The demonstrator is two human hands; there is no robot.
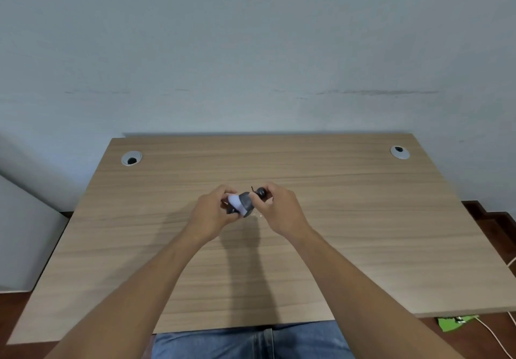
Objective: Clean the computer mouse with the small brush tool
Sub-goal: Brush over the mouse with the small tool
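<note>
Both hands are raised a little above the middle of the wooden desk (363,219). My left hand (213,210) is closed around a dark computer mouse (230,210), most of it hidden by my fingers. My right hand (276,208) pinches the small brush tool (247,203) by its black rounded handle. The brush has a grey collar and a pale, whitish bristle head. The bristles point left and press against the mouse between my left thumb and fingers.
Two round grey cable grommets sit at the back corners, one on the left (131,158) and one on the right (399,152). A pale wall stands right behind the desk. A white cable (494,336) and a green object (452,323) lie on the floor at the right.
</note>
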